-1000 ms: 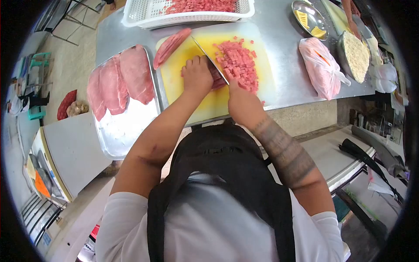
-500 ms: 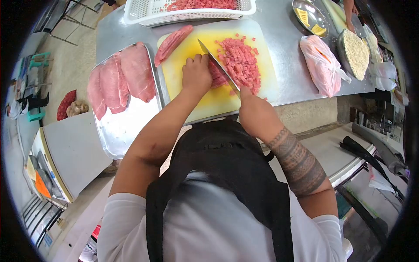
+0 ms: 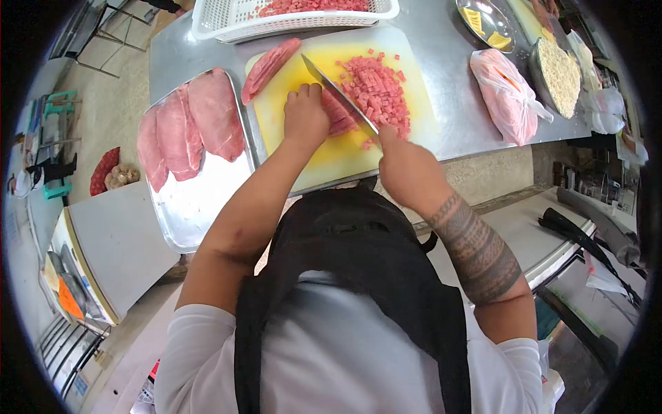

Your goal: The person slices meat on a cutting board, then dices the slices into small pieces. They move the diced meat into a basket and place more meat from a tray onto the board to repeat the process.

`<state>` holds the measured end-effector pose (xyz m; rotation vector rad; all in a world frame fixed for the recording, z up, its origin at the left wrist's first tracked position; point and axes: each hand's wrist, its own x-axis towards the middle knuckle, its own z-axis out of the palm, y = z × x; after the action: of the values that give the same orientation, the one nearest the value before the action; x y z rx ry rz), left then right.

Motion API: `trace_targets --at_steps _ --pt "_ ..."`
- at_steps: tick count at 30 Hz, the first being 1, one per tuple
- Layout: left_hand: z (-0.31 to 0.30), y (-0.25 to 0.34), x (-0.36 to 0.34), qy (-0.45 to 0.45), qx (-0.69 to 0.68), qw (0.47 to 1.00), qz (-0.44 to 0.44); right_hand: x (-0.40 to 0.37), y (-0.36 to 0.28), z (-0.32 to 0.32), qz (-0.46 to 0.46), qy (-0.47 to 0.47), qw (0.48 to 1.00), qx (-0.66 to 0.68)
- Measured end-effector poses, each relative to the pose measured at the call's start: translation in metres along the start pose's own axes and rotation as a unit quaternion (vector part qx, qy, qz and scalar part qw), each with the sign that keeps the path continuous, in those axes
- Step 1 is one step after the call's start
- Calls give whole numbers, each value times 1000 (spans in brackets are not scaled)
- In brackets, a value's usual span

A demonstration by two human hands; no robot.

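Observation:
My right hand [image 3: 412, 169] is closed round the handle of a kitchen knife [image 3: 345, 98], whose blade points up and to the left. The fingers of my left hand [image 3: 306, 116] are curled against a partly sliced piece of meat [image 3: 340, 117], just left of the blade. Right of the knife lies a heap of diced meat [image 3: 379, 86] with a few loose cubes. A longer piece of meat [image 3: 270, 70] rests at the upper left corner of the yellowish cutting board [image 3: 321, 171]. My left fingertips are partly hidden.
Left of the board, a metal tray [image 3: 200, 217] bears large slabs of raw meat [image 3: 215, 114]. A white basket [image 3: 296, 26] of diced meat stands behind. To the right are a tied plastic bag [image 3: 503, 100], a bowl of pale grains [image 3: 557, 79] and a metal dish [image 3: 509, 26]. A co-worker's hand shows at upper right.
The view has shifted slightly. The knife and my right hand stay almost in the same place, and my left hand still rests on the meat.

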<state>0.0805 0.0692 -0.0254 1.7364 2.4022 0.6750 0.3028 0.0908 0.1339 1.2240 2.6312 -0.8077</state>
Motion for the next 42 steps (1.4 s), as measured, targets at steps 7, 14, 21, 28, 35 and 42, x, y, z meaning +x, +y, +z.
trace_targets --at_steps 7,14,21,28,35,42 --pt "2 0 3 -9 36 999 8 61 18 60 5 5 999 32" --pt "0 -6 2 -23 9 999 -29 55 39 32 -46 29 998 41" --pt "1 4 -7 14 28 999 -32 0 5 21 -2 9 1000 -10" --pt "5 3 -8 17 32 999 -24 69 10 58 -11 34 999 30" --pt "2 -8 -13 16 14 1000 -23 20 5 19 5 15 1000 17" --pt "9 -4 -16 46 12 999 -16 38 11 72 -14 37 999 22"
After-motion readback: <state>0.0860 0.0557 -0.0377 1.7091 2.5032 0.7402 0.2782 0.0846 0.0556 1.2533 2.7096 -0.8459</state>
